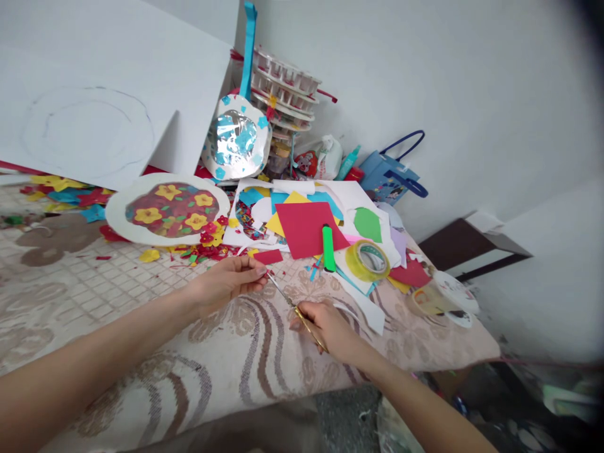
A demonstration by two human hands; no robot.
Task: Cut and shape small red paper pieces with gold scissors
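My right hand (pixel 325 324) is closed round the gold handles of a pair of scissors (pixel 283 294), whose blades point up and left. The blade tips reach my left hand (pixel 236 277). There, thumb and fingers are pinched together on something too small to make out, with a speck of red at the fingertips. Just beyond lies a small red paper strip (pixel 268 256). A large red paper sheet (pixel 306 228) rests on other coloured paper, with a green cutter (pixel 328 248) over its edge. To its right is a roll of yellow tape (pixel 353 259).
An oval white frame (pixel 117 217) with yellow paper flowers lies left, beside cut paper scraps (pixel 207 251). Behind stand a round blue-flowered fan (pixel 262 148), a tiered rack (pixel 287 82) and a blue bag (pixel 384 176). A white cup (pixel 429 299) lies near the right table edge.
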